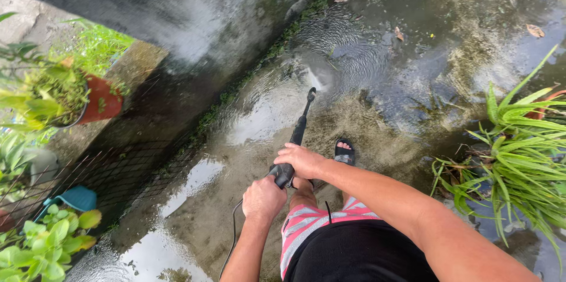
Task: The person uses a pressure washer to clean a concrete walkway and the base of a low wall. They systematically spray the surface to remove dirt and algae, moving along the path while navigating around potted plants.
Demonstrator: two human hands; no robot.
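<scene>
I hold a black pressure-washer wand (pixel 299 127) with both hands. My left hand (pixel 263 198) grips its rear handle, and my right hand (pixel 303 160) is wrapped over the barrel just ahead. The nozzle points away from me and sprays a white jet (pixel 320 77) onto the wet concrete ground (pixel 377 111), sending ripples across the water. A thin black hose (pixel 234 232) hangs from the handle toward the bottom edge. My foot in a black sandal (pixel 344 151) stands just right of the wand.
A dark wet concrete wall (pixel 177 28) runs diagonally on the left, with green moss along its base. A red plant pot (pixel 101 100) sits on the ledge. A long-leaved green plant (pixel 519 152) grows at right. Wire mesh (pixel 106 170) and leafy plants (pixel 47 240) fill the lower left.
</scene>
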